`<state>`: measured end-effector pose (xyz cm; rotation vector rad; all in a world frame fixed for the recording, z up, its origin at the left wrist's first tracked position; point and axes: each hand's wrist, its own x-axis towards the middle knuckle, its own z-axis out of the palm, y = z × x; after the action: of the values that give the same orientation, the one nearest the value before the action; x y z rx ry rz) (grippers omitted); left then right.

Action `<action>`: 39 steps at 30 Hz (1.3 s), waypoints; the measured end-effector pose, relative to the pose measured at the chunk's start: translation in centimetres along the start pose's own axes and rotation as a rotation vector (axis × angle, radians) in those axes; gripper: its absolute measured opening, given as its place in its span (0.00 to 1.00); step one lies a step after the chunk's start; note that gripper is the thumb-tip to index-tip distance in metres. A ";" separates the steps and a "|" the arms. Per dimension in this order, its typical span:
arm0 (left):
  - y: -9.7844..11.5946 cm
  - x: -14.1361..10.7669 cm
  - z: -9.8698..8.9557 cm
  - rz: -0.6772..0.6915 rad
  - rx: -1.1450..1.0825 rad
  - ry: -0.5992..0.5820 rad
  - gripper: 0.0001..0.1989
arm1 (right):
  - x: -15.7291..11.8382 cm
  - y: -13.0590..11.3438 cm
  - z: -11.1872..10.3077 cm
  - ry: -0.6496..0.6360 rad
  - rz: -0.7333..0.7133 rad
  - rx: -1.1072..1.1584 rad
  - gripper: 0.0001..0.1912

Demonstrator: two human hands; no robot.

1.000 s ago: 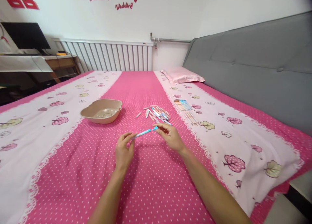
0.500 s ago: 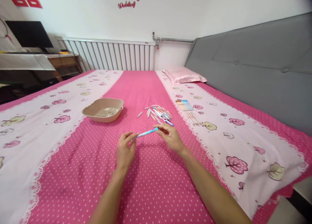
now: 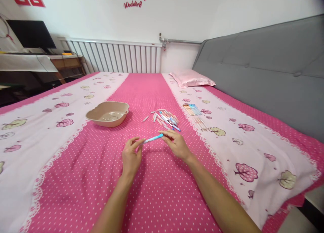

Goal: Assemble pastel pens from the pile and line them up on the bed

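A light blue pen (image 3: 154, 138) is held between my two hands above the pink dotted bedspread. My left hand (image 3: 132, 154) pinches its pale end with fingers and thumb. The bright blue end is between the fingertips of my right hand (image 3: 176, 143). Just beyond my right hand lies a loose pile of pens (image 3: 165, 118), mostly pinkish and white. To the right, a neat row of brown, orange and blue pens (image 3: 192, 109) lies on the pale strip, with several whitish pens (image 3: 201, 124) side by side nearer to me.
A beige plastic basin (image 3: 107, 114) stands on the bed at the left of the pile. A pink pillow (image 3: 191, 78) rests at the back by the grey headboard (image 3: 263, 57). A desk with a monitor (image 3: 31, 35) is at the far left.
My hands and the pen are nearly where they were. The view has shifted very slightly.
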<state>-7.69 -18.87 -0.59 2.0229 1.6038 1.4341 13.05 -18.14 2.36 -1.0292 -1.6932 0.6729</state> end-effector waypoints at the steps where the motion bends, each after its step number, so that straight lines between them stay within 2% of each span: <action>1: 0.0 0.0 0.0 0.001 0.003 -0.001 0.13 | 0.0 0.0 0.0 -0.002 0.000 0.000 0.16; 6: 0.4 -0.2 0.1 0.000 -0.028 -0.063 0.13 | 0.0 0.2 0.3 -0.012 0.051 0.078 0.19; 12: 1.1 -0.3 0.2 -0.169 -0.110 -0.145 0.15 | 0.0 0.6 1.0 -0.023 0.122 0.193 0.26; 20: 1.0 -0.3 0.3 -0.308 -0.315 -0.135 0.16 | -0.2 0.8 1.1 -0.092 0.156 0.088 0.24; 27: 1.2 0.1 0.4 -0.472 -0.574 -0.129 0.19 | 0.0 1.6 1.0 -0.051 0.295 0.018 0.22; 32: 1.5 0.3 0.1 -0.621 -0.705 -0.112 0.23 | -0.1 2.1 1.2 -0.059 0.298 0.026 0.21; 39: 1.8 0.2 0.1 -0.651 -0.819 -0.156 0.28 | -0.5 1.7 1.9 -0.158 0.275 0.044 0.16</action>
<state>-6.50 -19.35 0.65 0.9991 1.1484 1.3054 11.82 -17.71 0.09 -1.2169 -1.6779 0.9875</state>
